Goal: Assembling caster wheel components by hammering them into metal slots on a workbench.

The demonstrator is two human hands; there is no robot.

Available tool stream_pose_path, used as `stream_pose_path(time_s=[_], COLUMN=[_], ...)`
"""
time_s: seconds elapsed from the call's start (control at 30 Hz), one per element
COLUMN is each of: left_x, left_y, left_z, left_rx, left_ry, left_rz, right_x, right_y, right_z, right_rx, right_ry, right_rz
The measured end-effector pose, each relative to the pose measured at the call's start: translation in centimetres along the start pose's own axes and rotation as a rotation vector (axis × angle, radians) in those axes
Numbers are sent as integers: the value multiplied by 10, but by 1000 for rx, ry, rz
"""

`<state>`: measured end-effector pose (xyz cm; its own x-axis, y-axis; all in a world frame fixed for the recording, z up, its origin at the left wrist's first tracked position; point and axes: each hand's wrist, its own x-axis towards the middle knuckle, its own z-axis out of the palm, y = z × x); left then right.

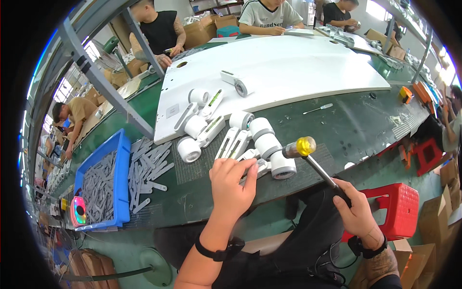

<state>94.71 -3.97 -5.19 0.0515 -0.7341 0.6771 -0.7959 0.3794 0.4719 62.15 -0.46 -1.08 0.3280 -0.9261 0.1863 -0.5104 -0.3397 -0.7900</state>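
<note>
My right hand (355, 204) is closed round the black grip of a mallet (320, 169). Its metal shaft rises to the left, and its head has a clear yellow end. The head hangs just over a white handheld fan (283, 166) with a grey rim. Beside that fan's handle is my left hand (233, 180), its fingers bent and drawn toward the thumb. What they pinch, if anything, is hidden. Around them on the bench lie several more white fans (190, 149) with round grilles and long handles. Some handles show a green part (214, 98) inside.
Left on the green bench (317, 130) stands a blue bin (124, 178) of flat grey strips, with loose strips (149, 166) beside it. A white board (288, 72) covers the far side. A screwdriver (318, 109) lies to the right. A red stool (399, 212) stands below. Other people work beyond.
</note>
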Motion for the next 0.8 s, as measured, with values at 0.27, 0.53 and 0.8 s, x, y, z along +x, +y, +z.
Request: stream_pose_path(time_s=[0.27,0.53,0.8], left_x=[2,4,6], left_y=[4,11,11], left_z=[-1,-9,0], left_rx=[-53,64,86], left_ry=[1,-70,-33], left_rz=[-22,-102,-104], right_x=[30,37,33], right_y=[-18,-27,-25], right_z=[-3,-3,-8], right_rx=[-4,-129,-55], right_ry=[-136,-238,-220], right_rz=[58,-13,109])
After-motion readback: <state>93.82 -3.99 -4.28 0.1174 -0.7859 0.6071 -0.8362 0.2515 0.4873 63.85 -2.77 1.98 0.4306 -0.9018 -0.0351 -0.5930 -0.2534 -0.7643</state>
